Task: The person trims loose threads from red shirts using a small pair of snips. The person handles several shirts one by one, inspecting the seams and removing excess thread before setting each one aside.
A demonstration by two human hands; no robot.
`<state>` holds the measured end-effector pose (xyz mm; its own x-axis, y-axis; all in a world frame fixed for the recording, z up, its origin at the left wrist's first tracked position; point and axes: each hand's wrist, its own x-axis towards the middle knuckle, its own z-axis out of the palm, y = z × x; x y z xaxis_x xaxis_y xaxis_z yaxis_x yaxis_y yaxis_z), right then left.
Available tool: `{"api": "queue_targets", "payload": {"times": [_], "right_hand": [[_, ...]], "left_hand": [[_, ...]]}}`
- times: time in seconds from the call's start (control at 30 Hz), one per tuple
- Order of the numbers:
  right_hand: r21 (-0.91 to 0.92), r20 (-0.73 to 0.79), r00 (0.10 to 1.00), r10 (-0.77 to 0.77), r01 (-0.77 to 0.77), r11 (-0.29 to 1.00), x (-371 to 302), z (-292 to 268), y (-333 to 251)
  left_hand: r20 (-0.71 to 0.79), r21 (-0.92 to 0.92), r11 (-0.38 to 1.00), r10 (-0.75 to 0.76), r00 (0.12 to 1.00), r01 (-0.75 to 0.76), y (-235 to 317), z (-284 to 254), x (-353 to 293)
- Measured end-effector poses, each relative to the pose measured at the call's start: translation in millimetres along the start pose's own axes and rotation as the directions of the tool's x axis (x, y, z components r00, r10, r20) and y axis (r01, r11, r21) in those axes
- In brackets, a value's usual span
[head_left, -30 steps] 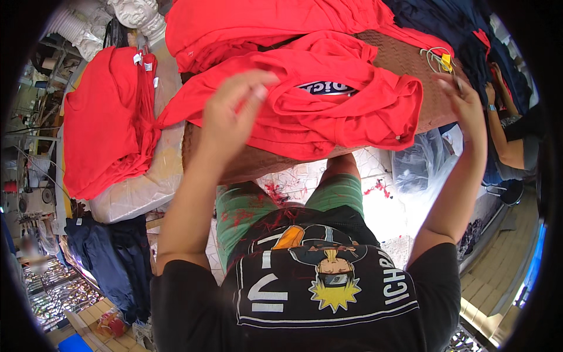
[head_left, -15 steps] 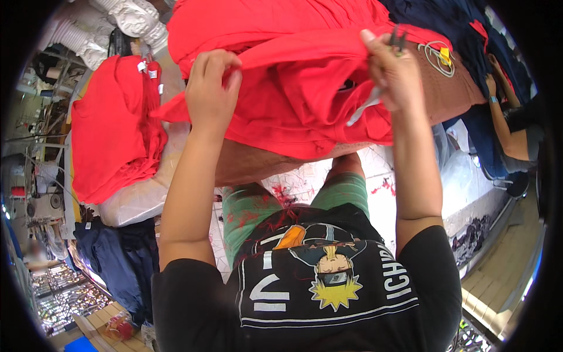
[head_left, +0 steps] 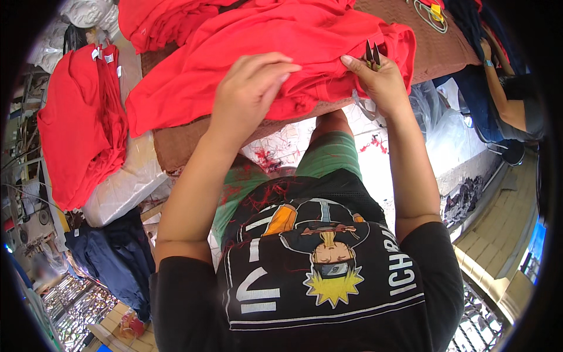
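A red garment [head_left: 193, 76] lies spread over the brown cloth-covered table edge before me. My left hand [head_left: 249, 88] is over its middle, fingers stretched toward the right, with nothing visible in them. In my right hand [head_left: 384, 82] is a pair of small thread snips [head_left: 372, 54], dark blades pointing up and away. The thumb of that hand rests at the garment's right part; whether it also pinches the fabric I cannot tell. A pale strip [head_left: 365, 105] hangs below the right hand.
Stacked red garments [head_left: 82, 123] lie on a plastic-wrapped bundle [head_left: 126, 182] to the left, above dark blue clothing [head_left: 114, 258]. More red cloth [head_left: 158, 23] is at the far side. A coiled cord [head_left: 431, 16] lies far right. Another person's arm [head_left: 498, 91] reaches over dark cloth. Red threads litter the floor.
The red garment, held up and bunched before, now lies flatter and spread to the left. My left hand has moved right across it. My right hand, still with the snips, is lower in view.
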<state>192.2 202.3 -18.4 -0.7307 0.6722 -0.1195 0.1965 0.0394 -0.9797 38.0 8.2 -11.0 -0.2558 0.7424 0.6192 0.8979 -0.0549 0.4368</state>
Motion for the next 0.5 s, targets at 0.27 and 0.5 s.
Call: {"api": "queue_targets", "payload": {"times": [0.27,0.5], "right_hand": [[0.025,-0.047,0.998,-0.045,0.047,0.999,13,13,7],[0.036,-0.012,1.0,0.005,-0.005,0.999,6,10,-1]], "left_hand": [[0.148,-0.038,0.989,-0.135,0.98,0.142,-27,37,3],[0.15,-0.147,0.955,-0.236,0.96,0.258,2,3,8]]}}
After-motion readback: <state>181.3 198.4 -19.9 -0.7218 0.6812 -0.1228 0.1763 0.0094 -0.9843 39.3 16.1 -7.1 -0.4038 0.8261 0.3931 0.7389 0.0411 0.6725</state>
